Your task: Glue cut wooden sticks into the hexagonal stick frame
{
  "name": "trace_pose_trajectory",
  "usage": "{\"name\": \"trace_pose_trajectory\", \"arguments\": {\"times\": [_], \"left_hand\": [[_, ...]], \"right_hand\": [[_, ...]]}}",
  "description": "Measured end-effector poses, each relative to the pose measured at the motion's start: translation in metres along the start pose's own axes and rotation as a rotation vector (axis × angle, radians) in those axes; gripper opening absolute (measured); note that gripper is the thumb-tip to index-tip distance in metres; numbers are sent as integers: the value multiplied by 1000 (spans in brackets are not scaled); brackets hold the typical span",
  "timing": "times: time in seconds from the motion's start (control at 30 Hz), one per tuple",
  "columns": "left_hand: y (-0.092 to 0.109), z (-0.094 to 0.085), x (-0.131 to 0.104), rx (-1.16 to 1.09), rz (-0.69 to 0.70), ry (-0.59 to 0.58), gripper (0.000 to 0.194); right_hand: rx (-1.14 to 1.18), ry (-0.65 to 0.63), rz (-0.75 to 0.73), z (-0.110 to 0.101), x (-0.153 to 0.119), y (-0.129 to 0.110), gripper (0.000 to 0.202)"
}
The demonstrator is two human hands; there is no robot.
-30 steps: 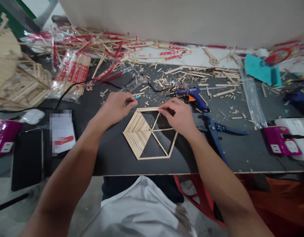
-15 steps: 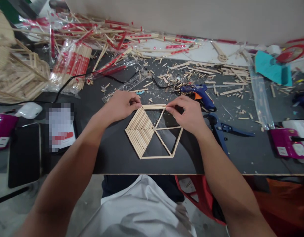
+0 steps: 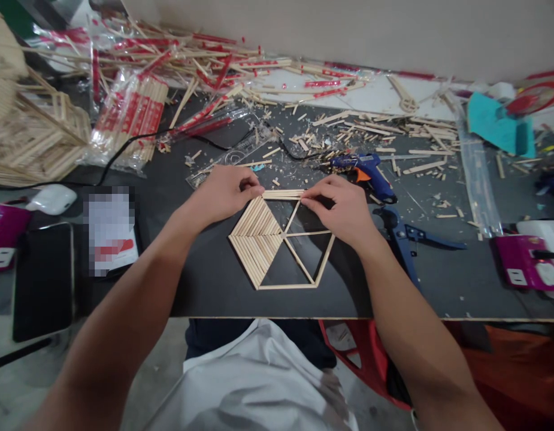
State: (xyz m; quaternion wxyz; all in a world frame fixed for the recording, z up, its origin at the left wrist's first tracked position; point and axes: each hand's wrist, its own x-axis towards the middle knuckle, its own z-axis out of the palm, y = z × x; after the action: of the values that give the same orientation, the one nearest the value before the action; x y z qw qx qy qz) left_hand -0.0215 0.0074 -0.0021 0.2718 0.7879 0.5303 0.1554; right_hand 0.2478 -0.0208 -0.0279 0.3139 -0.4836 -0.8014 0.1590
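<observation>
A flat hexagon of pale wooden sticks lies on the dark worktop, split by spokes into triangular sections. Its two left sections are filled with sticks laid side by side; those on the right show only the outline. Along the far edge, several sticks lie parallel, among them a wooden stick pinched at both ends. My left hand has thumb and forefinger closed at its left end, by the far left corner. At the right end, my right hand pinches likewise. The fingers partly cover the stick's ends.
Beyond my right hand lie a blue glue gun and blue-handled cutters. Wood scraps and wrapped chopsticks cover the back. Phones sit at left, while a black cable crosses the worktop.
The view has shifted very slightly. Both hands keep their pinch at the hexagon's far edge, with my left fingertips a touch further right.
</observation>
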Motion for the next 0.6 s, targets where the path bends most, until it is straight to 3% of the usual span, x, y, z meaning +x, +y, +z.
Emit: {"name": "trace_pose_trajectory", "arguments": {"times": [0.3, 0.6], "left_hand": [[5, 6, 2, -83, -104, 6, 26], [5, 6, 4, -80, -158, 4, 24]], "right_hand": [[12, 14, 12, 2, 2, 1, 5], [62, -19, 119, 1, 3, -2, 5]]}}
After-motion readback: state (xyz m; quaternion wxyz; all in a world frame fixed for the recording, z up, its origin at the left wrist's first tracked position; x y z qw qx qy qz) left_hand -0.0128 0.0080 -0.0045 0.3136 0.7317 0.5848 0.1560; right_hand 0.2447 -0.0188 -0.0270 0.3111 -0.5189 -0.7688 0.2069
